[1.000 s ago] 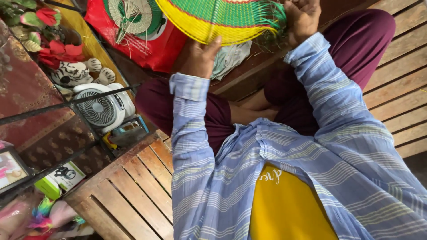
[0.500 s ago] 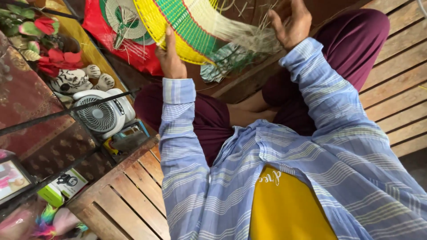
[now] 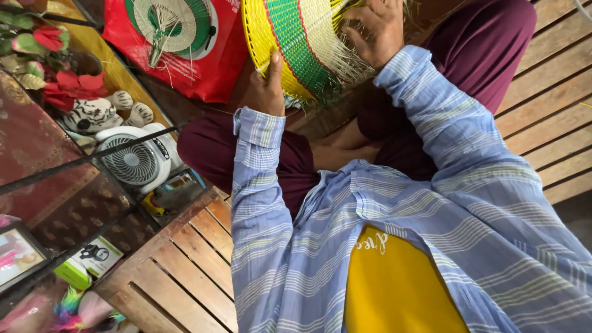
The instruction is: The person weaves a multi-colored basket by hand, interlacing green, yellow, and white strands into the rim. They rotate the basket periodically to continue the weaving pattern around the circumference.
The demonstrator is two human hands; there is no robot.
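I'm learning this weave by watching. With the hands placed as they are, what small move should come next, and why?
Probably the right hand should pick one loose straw end from the fringe and tuck it into the weave. The left hand already steadies the yellow rim of the woven piece, and the right fingers rest where the unwoven strands stick out.

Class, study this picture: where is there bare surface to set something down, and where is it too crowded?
Bare wooden slats lie beside the left sleeve, and more slats border the maroon trouser leg. Crowded: the strip holding the white fan, striped toy and red flowers. Both the left hand and right hand grip the woven fan.
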